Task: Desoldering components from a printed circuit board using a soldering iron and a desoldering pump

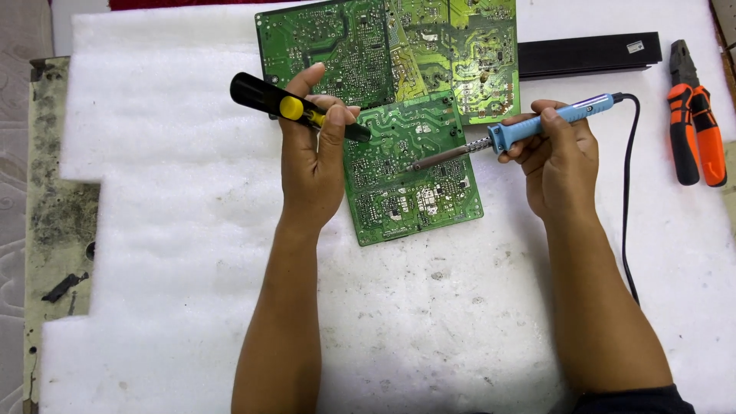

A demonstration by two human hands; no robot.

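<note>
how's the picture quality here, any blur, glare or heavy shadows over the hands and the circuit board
Head view: sharp and evenly lit; the green circuit board shows fine traces without glare. Left hand with the black-and-yellow tool and right hand with the blue soldering iron are unblurred. Soft shadows fall beside the forearms; the white foam sheet looks bright, nearly washed out.

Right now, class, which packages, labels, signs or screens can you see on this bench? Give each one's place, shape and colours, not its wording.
Small white rectangular label: on the right end of the long black bar lying behind the green circuit boards, at the top of the white foam mat.
No packages, signs or screens show.
</note>
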